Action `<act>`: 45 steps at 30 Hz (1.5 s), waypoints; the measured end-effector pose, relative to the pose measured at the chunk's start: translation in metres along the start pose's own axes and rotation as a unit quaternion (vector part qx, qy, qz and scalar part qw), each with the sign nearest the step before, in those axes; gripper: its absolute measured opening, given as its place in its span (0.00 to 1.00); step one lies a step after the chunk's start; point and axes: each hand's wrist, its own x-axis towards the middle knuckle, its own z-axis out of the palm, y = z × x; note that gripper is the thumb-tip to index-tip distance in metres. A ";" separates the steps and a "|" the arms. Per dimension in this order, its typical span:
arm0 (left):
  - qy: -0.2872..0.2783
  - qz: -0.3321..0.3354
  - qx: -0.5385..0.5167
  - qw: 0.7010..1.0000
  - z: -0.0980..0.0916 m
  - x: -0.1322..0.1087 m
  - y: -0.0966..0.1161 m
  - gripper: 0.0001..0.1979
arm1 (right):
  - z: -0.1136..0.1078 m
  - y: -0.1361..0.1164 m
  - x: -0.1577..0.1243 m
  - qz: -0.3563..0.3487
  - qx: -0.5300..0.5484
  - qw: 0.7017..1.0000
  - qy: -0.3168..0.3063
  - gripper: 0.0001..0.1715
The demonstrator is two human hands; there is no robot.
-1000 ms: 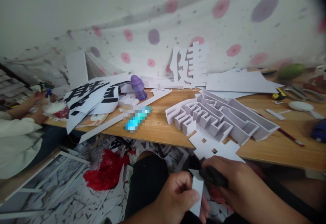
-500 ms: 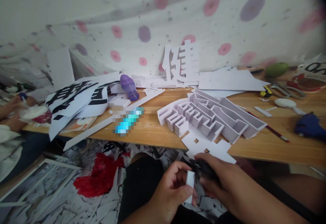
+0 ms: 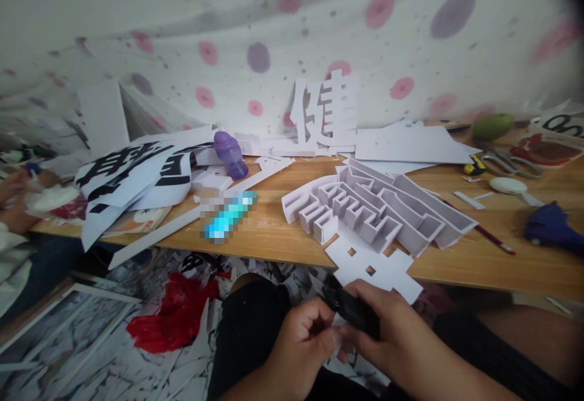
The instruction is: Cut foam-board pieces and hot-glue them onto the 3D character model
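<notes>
My left hand (image 3: 306, 341) is pinched closed low in front of me. Between its fingertips sits a small white strip (image 3: 338, 322), now mostly hidden by the fingers. My right hand (image 3: 387, 322) is wrapped round a black tool (image 3: 358, 311), whose kind I cannot make out. The tool lies right over the left fingertips, and both hands are close together above my lap. On the table just beyond them stands a white raised-edge character (image 3: 374, 206) built from thin upright walls. Its flat part (image 3: 378, 261) with square holes juts past the table edge.
A blue glue gun (image 3: 552, 227), scissors (image 3: 511, 163) and a pencil (image 3: 495, 238) lie at the right. A purple bottle (image 3: 230, 154) and printed sheets (image 3: 137, 173) are left. A cut-out character (image 3: 337, 109) leans on the back curtain. Another person's arm (image 3: 16, 206) shows far left.
The black tool and my right hand have moved left over my left fingers. The white strip, upright and plainly visible before, is now mostly covered. The view has shifted slightly.
</notes>
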 end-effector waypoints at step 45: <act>0.144 0.325 0.481 0.801 -0.033 0.037 0.034 0.06 | -0.061 -0.026 0.052 -0.109 -0.346 0.921 0.144 0.10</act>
